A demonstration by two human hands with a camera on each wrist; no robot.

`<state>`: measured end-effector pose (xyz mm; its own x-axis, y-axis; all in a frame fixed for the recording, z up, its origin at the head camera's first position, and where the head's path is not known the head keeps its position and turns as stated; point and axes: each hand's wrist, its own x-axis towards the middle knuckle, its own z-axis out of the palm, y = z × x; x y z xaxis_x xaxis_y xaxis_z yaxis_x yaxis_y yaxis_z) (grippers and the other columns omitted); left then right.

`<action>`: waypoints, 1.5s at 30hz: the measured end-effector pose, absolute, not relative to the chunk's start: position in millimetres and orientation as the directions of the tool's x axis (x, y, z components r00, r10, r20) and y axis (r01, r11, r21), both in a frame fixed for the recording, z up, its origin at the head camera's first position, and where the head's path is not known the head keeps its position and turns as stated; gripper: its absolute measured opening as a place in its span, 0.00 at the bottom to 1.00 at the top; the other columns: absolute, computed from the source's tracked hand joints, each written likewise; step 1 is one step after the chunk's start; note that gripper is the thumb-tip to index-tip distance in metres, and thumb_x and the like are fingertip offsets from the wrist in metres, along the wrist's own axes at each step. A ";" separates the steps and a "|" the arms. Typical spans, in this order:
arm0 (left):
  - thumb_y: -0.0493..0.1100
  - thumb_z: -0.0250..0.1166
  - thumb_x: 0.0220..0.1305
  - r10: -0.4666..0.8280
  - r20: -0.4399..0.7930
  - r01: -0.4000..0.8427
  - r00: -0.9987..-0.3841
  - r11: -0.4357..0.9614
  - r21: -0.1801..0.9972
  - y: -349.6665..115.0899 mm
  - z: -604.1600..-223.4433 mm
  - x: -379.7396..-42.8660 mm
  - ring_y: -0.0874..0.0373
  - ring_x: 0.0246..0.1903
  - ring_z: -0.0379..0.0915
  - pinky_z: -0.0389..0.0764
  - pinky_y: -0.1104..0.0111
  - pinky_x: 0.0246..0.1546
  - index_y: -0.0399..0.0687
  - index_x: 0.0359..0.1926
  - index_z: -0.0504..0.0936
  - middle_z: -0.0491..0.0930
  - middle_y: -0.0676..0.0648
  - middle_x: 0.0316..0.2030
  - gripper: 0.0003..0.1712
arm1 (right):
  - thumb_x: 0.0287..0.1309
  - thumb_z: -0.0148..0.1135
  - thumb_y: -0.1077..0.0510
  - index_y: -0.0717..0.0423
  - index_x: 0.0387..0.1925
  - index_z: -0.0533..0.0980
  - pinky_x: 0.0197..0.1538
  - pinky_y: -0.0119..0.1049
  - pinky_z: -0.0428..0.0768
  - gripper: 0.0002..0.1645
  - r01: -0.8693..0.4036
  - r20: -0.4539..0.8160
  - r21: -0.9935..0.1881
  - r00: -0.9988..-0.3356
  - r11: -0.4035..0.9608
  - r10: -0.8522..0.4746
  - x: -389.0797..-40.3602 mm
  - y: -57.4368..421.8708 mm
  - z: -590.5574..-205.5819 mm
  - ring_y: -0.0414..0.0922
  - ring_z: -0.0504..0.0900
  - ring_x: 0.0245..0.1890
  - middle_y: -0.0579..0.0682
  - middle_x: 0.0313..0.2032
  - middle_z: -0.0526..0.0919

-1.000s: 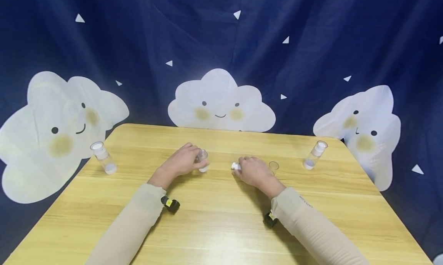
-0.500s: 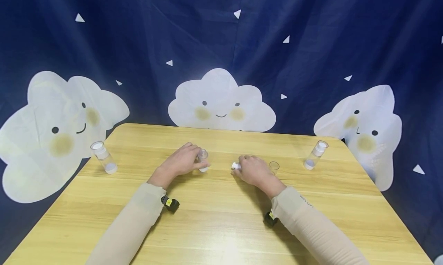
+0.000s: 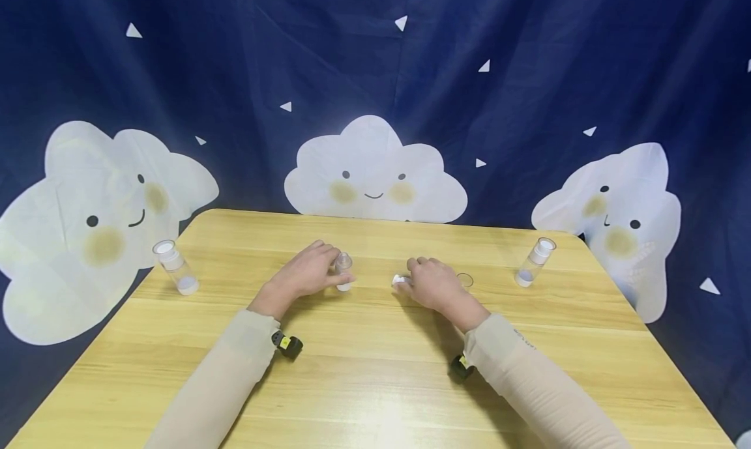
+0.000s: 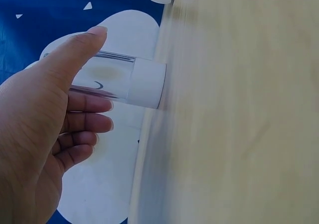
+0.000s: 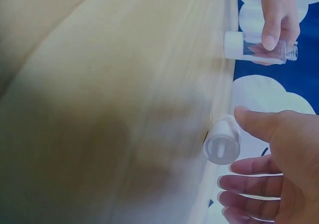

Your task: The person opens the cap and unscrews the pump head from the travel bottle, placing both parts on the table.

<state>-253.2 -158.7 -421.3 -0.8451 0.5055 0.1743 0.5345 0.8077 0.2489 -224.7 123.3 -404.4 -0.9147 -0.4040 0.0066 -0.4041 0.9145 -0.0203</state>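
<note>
In the head view, a clear bottle (image 3: 343, 273) with a white base stands upright on the table. My left hand (image 3: 308, 271) holds it from the left side, thumb in front and fingers behind. The bottle (image 5: 263, 49) shows a bare threaded neck in the right wrist view. My right hand (image 3: 434, 283) is just beside a small white pump head (image 3: 401, 279) lying on the table. In the right wrist view the thumb and fingers stand apart around the pump head (image 5: 222, 140); whether the thumb touches it I cannot tell.
A clear round cap (image 3: 465, 280) stands behind my right hand, partly hidden by it. One capped clear bottle (image 3: 177, 266) stands at the table's left side, another (image 3: 535, 262) at its right. A dark blue curtain (image 3: 364, 58) hangs behind the wooden table (image 3: 352, 371).
My right hand's fingers have loosened and come away from the white pump head, and the hand has shifted slightly right. My left hand and its bottle look the same.
</note>
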 end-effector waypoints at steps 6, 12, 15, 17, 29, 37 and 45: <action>0.74 0.58 0.58 0.501 0.177 0.531 -0.847 0.810 0.250 -158.9 -419.3 -250.5 0.51 0.50 0.70 0.71 0.57 0.58 0.43 0.52 0.79 0.79 0.46 0.47 0.41 | 0.66 0.55 0.36 0.59 0.50 0.74 0.50 0.49 0.78 0.30 -0.405 0.025 -0.016 -0.914 0.914 -0.404 -222.7 124.0 -404.8 0.54 0.80 0.44 0.54 0.41 0.79; 0.76 0.58 0.57 0.499 0.190 0.533 -0.846 0.811 0.242 -160.1 -417.0 -247.0 0.50 0.53 0.68 0.69 0.57 0.59 0.43 0.54 0.78 0.78 0.45 0.50 0.43 | 0.65 0.58 0.37 0.60 0.48 0.74 0.44 0.48 0.78 0.30 -0.440 0.094 -0.009 -0.894 0.898 -0.437 -221.5 125.9 -404.0 0.53 0.77 0.39 0.53 0.39 0.78; 0.75 0.59 0.57 0.494 0.191 0.529 -0.848 0.810 0.254 -162.2 -416.2 -244.2 0.50 0.53 0.68 0.69 0.57 0.60 0.43 0.55 0.77 0.78 0.45 0.51 0.43 | 0.63 0.59 0.37 0.60 0.49 0.74 0.43 0.48 0.78 0.31 -0.456 0.134 -0.010 -0.883 0.890 -0.451 -220.9 126.6 -402.7 0.54 0.77 0.38 0.54 0.39 0.78; 0.74 0.60 0.56 0.486 0.189 0.521 -0.853 0.811 0.267 -164.8 -415.3 -241.6 0.50 0.53 0.68 0.69 0.57 0.60 0.43 0.57 0.76 0.77 0.45 0.52 0.44 | 0.63 0.59 0.36 0.60 0.50 0.74 0.44 0.48 0.77 0.32 -0.464 0.150 -0.016 -0.877 0.886 -0.457 -220.6 126.7 -401.8 0.54 0.77 0.40 0.54 0.41 0.78; 0.73 0.62 0.56 0.415 0.201 0.458 -0.887 0.843 0.280 -192.4 -408.1 -222.7 0.47 0.55 0.67 0.69 0.52 0.60 0.41 0.62 0.71 0.76 0.43 0.53 0.47 | 0.65 0.56 0.35 0.58 0.57 0.73 0.56 0.50 0.74 0.35 -0.502 0.193 -0.072 -0.855 0.862 -0.481 -214.1 115.6 -391.8 0.56 0.72 0.56 0.55 0.54 0.76; 0.76 0.58 0.57 0.398 0.235 0.449 -0.887 0.861 0.239 -216.9 -403.3 -207.6 0.45 0.55 0.68 0.67 0.51 0.60 0.39 0.62 0.71 0.77 0.41 0.52 0.50 | 0.65 0.54 0.33 0.57 0.60 0.72 0.61 0.48 0.71 0.37 -0.530 0.226 -0.094 -0.836 0.843 -0.500 -213.6 104.4 -386.6 0.54 0.72 0.57 0.54 0.55 0.76; 0.69 0.63 0.59 0.374 0.253 0.433 -0.892 0.868 0.242 -240.6 -399.6 -187.9 0.42 0.55 0.69 0.67 0.48 0.60 0.36 0.61 0.72 0.77 0.39 0.50 0.45 | 0.65 0.54 0.34 0.56 0.59 0.72 0.61 0.45 0.70 0.35 -0.577 0.288 -0.125 -0.800 0.807 -0.527 -209.9 93.0 -380.5 0.51 0.73 0.56 0.52 0.54 0.76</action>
